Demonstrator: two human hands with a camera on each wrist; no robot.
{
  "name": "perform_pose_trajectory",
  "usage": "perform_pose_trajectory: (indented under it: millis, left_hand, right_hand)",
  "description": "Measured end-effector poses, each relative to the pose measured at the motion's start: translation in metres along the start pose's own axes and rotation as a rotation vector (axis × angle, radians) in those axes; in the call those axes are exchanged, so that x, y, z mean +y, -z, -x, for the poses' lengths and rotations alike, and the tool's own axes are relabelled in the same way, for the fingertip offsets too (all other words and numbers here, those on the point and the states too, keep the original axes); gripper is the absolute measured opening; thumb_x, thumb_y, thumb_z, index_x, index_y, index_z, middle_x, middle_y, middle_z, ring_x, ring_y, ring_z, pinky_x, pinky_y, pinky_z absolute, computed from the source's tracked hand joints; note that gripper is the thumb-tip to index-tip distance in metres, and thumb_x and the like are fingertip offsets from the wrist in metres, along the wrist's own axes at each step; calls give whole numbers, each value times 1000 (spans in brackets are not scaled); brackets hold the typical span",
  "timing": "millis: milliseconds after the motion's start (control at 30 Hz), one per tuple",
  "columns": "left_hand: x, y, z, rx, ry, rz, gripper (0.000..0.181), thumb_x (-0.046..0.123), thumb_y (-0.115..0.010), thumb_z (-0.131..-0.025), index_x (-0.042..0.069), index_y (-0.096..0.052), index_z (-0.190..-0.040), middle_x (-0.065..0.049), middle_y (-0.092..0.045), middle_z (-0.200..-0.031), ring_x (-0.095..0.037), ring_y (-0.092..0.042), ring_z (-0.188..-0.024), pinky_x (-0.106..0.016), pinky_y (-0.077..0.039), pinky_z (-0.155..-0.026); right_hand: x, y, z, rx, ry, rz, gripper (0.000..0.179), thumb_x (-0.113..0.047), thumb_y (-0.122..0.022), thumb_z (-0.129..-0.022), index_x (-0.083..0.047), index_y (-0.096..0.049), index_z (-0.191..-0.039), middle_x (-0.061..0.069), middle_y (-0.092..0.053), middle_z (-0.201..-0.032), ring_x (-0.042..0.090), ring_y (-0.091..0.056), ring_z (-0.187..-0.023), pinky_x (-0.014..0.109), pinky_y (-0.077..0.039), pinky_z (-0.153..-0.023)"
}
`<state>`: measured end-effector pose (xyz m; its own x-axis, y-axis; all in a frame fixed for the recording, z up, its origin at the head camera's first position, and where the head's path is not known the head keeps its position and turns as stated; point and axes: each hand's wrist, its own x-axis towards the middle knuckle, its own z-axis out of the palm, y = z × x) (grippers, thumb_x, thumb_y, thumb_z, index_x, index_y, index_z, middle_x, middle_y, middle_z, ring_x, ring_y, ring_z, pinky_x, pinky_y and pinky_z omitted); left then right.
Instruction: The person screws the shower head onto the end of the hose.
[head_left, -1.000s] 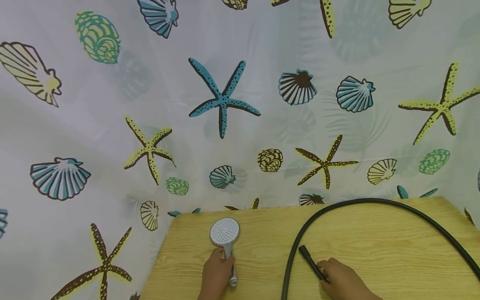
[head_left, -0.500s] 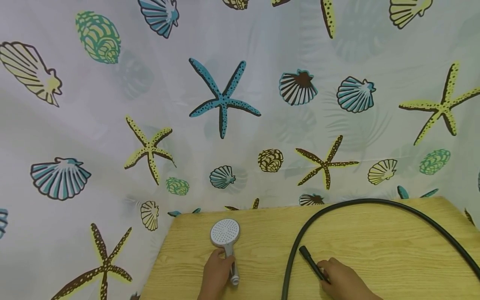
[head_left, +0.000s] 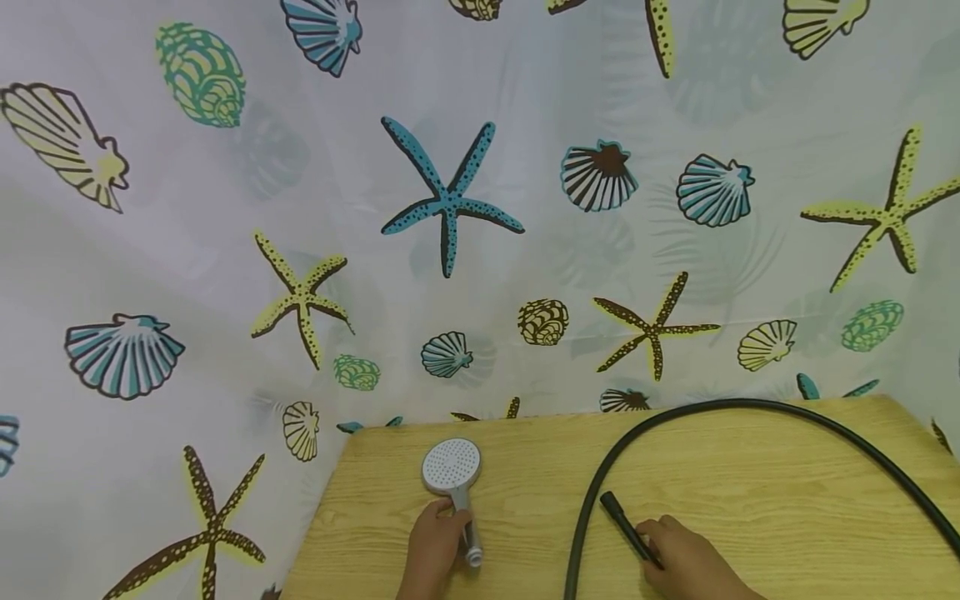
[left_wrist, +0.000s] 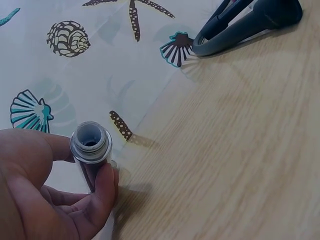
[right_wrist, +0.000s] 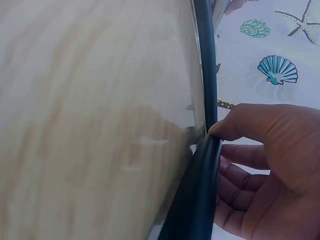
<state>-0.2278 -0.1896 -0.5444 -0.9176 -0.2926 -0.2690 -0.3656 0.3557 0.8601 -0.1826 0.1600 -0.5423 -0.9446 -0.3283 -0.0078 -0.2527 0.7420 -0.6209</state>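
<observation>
A grey hand shower (head_left: 452,475) lies on the wooden table (head_left: 750,500), round head away from me. My left hand (head_left: 432,552) grips its handle; in the left wrist view the thumb and fingers (left_wrist: 102,192) curl round the handle just below its open threaded end (left_wrist: 90,142). A long black hose (head_left: 720,407) arcs across the table from the right edge. My right hand (head_left: 686,560) pinches its black end connector (head_left: 622,520). The right wrist view shows that hand's thumb and fingers (right_wrist: 250,125) closed round the connector (right_wrist: 200,200).
A shower curtain (head_left: 450,208) printed with starfish and shells hangs behind the table and falls past its left side. The hose loop (left_wrist: 240,25) lies near the table's far edge. Bare wood lies between my two hands.
Almost nothing has moved. The shower handle has shifted very slightly under my left hand; the right hand stays on the hose end.
</observation>
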Motion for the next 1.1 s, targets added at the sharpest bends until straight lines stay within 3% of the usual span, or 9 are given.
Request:
perform_pose_trajectory:
  millis: [300, 567, 767, 1000, 1100]
  left_hand:
    - [2, 0, 2, -42, 12, 96, 61, 22, -62, -92, -9, -46, -143, -13, -62, -99, -20, -60, -82, -30, -60, -60]
    - [2, -1, 3, -91, 36, 199, 55, 20, -63, -93, -9, -50, -138, -14, -63, -101, -20, -61, -83, -30, -62, -61]
    - [1, 0, 2, -133, 41, 219, 58, 21, -63, -95, -10, -47, -141, -15, -64, -104, -20, -63, -87, -32, -64, -67]
    - [-2, 2, 1, -165, 35, 226, 61, 21, -63, -97, -12, -42, -143, -15, -63, -104, -19, -64, -86, -33, -65, -70]
    - [-2, 2, 3, -175, 30, 236, 60, 20, -62, -97, -13, -41, -143, -14, -63, -104, -18, -64, -85, -33, -65, -69]
  right_hand:
    - [-1, 1, 2, 2, 10, -14, 40, -8, -77, -86, 5, -64, -121, 1, -51, -87, 6, -41, -66, 19, -38, -53]
    - [-4, 2, 0, 4, 6, 20, 40, -7, -76, -84, 6, -64, -120, 3, -53, -93, 6, -45, -70, 19, -46, -57]
    - [-5, 1, -1, 4, -62, -6, 39, -5, -76, -84, 5, -63, -119, 4, -59, -96, 11, -53, -78, 28, -54, -66]
    - [-6, 2, -2, 21, -96, -45, 41, -4, -75, -85, 5, -62, -123, 1, -64, -89, 12, -58, -77, 25, -53, -63]
    - [-7, 1, -2, 16, -105, -51, 41, -4, -75, -85, 6, -61, -123, 2, -66, -90, 13, -60, -79, 30, -55, -66]
